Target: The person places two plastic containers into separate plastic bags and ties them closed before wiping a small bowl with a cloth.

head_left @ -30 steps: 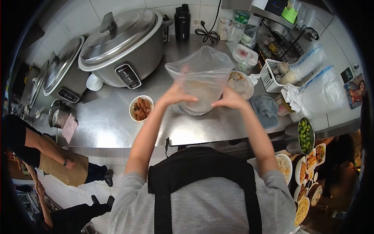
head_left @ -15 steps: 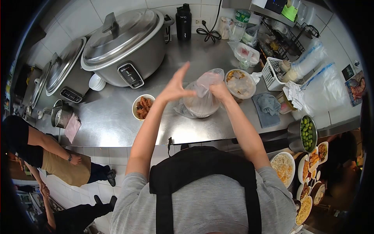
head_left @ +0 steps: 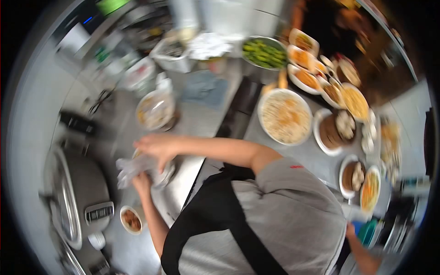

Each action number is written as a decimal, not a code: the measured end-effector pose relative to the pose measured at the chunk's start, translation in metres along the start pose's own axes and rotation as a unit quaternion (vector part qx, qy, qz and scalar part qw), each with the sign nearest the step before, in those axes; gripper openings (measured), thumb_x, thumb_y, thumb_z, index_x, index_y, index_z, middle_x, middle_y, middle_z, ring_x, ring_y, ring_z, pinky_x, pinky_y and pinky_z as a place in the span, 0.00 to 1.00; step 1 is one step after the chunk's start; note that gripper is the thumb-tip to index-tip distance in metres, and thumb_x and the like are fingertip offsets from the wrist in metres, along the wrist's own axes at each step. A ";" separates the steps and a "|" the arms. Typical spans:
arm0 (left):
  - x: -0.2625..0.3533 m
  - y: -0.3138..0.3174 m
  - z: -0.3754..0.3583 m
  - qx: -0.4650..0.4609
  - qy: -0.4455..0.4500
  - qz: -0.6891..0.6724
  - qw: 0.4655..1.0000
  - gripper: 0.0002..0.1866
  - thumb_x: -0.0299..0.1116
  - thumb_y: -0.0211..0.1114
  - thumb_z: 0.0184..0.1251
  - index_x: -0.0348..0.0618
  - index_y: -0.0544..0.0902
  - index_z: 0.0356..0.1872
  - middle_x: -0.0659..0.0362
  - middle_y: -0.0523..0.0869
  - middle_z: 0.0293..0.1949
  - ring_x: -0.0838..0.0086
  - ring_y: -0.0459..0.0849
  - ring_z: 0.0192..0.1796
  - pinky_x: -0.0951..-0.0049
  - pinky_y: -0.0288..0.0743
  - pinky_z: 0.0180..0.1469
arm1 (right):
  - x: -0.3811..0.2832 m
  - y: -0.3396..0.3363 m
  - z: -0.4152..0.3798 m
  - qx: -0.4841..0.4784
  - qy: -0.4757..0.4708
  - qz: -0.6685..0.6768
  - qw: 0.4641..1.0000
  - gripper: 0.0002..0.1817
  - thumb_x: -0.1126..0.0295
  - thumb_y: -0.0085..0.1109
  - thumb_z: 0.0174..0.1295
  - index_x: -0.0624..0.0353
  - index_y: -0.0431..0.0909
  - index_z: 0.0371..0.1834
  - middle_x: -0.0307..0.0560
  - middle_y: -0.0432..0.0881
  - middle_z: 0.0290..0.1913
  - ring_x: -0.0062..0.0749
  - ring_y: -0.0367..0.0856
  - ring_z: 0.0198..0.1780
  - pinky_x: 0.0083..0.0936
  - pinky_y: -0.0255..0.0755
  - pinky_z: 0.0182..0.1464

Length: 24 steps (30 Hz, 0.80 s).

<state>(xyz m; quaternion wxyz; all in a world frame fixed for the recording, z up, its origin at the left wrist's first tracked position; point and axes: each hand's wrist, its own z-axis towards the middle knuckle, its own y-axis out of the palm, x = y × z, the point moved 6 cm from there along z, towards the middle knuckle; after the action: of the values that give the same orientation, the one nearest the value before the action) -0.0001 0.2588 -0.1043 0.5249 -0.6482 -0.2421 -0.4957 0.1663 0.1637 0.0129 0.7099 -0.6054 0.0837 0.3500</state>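
A round container [head_left: 167, 177] wrapped in a clear plastic bag [head_left: 128, 168] stands on the steel counter. My left hand [head_left: 141, 181] is closed on the gathered bag at its left side. Over the container's upper side lies my right hand [head_left: 158, 146], fingers stretched and thumb apart; blur hides whether it presses on the bag. Beyond that hand is a tub [head_left: 156, 110] with a clear cover. A white bowl of brown meat pieces [head_left: 132, 220] sits nearer the rice cooker, left of my left forearm.
A large rice cooker [head_left: 82, 197] takes up the left. A blue-grey cloth [head_left: 205, 89] and a white basket [head_left: 172, 57] lie at the back. To the right are a pot of green fruits [head_left: 264, 52], a big bowl of rice [head_left: 285, 117] and several food dishes. Another person's arm [head_left: 364, 250] shows at lower right.
My view has swung right, bringing the food dishes into full sight. My left hand has come down onto the bag, while my right hand has let go and spread over the container.
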 end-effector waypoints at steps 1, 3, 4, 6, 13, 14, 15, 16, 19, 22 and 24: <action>-0.003 -0.005 0.006 0.002 0.027 -0.034 0.999 0.14 0.35 0.52 0.65 0.39 0.73 0.22 0.66 0.69 0.14 0.82 0.65 0.14 0.78 0.57 0.15 | 0.004 0.020 0.001 0.061 -0.020 0.004 0.998 0.60 0.56 0.75 0.25 0.70 0.50 0.64 0.61 0.65 0.53 0.51 0.64 0.56 0.36 0.63 0.56; 0.092 -0.003 -0.024 0.027 0.105 -0.054 0.993 0.07 0.30 0.54 0.63 0.35 0.75 0.32 0.62 0.75 0.26 0.80 0.70 0.25 0.79 0.66 0.27 | 0.001 0.037 0.009 0.165 -0.031 0.032 0.985 0.39 0.58 0.71 0.30 0.60 0.70 0.51 0.57 0.70 0.49 0.52 0.71 0.49 0.39 0.67 0.49; 0.112 -0.005 -0.032 0.060 0.165 -0.052 0.983 0.07 0.29 0.56 0.62 0.34 0.75 0.35 0.61 0.76 0.28 0.80 0.72 0.27 0.79 0.67 0.29 | 0.013 0.060 0.028 0.163 -0.003 0.069 0.984 0.29 0.58 0.70 0.33 0.56 0.76 0.42 0.53 0.76 0.42 0.49 0.74 0.44 0.39 0.68 0.45; 0.130 -0.014 -0.031 -0.045 0.278 0.031 0.959 0.14 0.28 0.57 0.61 0.34 0.73 0.46 0.58 0.78 0.37 0.77 0.75 0.32 0.79 0.70 0.31 | 0.013 0.058 0.035 0.179 -0.002 0.161 0.970 0.19 0.61 0.68 0.35 0.57 0.78 0.31 0.52 0.79 0.29 0.48 0.77 0.34 0.38 0.70 0.36; 0.073 -0.009 -0.023 -0.208 0.214 0.208 0.931 0.42 0.45 0.69 0.48 0.32 0.60 0.60 0.46 0.64 0.60 0.64 0.65 0.59 0.64 0.56 0.62 | -0.010 0.029 0.035 0.255 0.008 0.088 0.963 0.11 0.65 0.64 0.34 0.59 0.77 0.20 0.51 0.79 0.24 0.48 0.78 0.29 0.39 0.71 0.30; 0.094 0.006 -0.038 -0.212 0.228 0.285 0.907 0.41 0.44 0.68 0.48 0.31 0.61 0.60 0.46 0.65 0.59 0.65 0.65 0.59 0.65 0.56 0.62 | -0.016 0.034 0.041 0.260 0.021 0.035 0.965 0.10 0.65 0.63 0.35 0.59 0.76 0.19 0.50 0.79 0.24 0.47 0.78 0.29 0.38 0.72 0.31; 0.053 0.009 -0.014 -0.223 0.118 0.207 0.945 0.38 0.44 0.67 0.52 0.31 0.62 0.59 0.46 0.67 0.58 0.66 0.66 0.58 0.65 0.55 0.62 | -0.026 0.046 0.053 0.263 0.035 -0.018 0.964 0.10 0.65 0.61 0.36 0.59 0.75 0.18 0.49 0.78 0.24 0.47 0.79 0.29 0.38 0.73 0.31; 0.054 0.008 -0.009 -0.201 0.100 0.159 0.962 0.38 0.44 0.67 0.52 0.31 0.62 0.59 0.46 0.67 0.58 0.66 0.66 0.58 0.65 0.56 0.62 | -0.031 0.071 0.066 0.435 0.113 -0.072 0.890 0.09 0.65 0.58 0.39 0.59 0.75 0.18 0.48 0.78 0.23 0.47 0.79 0.29 0.38 0.73 0.32; 0.075 0.007 -0.003 -0.117 0.103 0.044 0.987 0.36 0.44 0.66 0.53 0.31 0.63 0.57 0.46 0.68 0.56 0.65 0.67 0.56 0.65 0.57 0.60 | -0.036 0.095 0.071 0.366 0.176 -0.140 0.903 0.19 0.65 0.52 0.50 0.57 0.61 0.44 0.46 0.79 0.29 0.43 0.80 0.32 0.38 0.73 0.36; 0.088 -0.003 0.006 -0.052 0.120 -0.025 0.991 0.35 0.44 0.66 0.53 0.31 0.65 0.56 0.47 0.69 0.55 0.65 0.68 0.54 0.65 0.59 0.59 | -0.051 0.087 0.054 0.139 0.118 -0.120 0.976 0.28 0.66 0.49 0.57 0.56 0.52 0.60 0.47 0.80 0.34 0.40 0.80 0.34 0.37 0.72 0.40; 0.092 -0.001 0.012 -0.025 0.123 -0.052 0.991 0.34 0.44 0.66 0.54 0.30 0.65 0.55 0.47 0.69 0.54 0.65 0.68 0.53 0.66 0.60 0.58 | -0.066 0.063 0.034 0.178 0.028 -0.089 0.980 0.16 0.67 0.51 0.53 0.60 0.62 0.43 0.50 0.78 0.34 0.43 0.79 0.35 0.38 0.73 0.39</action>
<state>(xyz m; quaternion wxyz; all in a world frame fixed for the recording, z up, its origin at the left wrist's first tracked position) 0.0401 0.2515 -0.0204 0.5075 -0.5820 -0.1967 -0.6041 0.0691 0.1701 0.0074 0.8320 -0.4838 0.1106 0.2478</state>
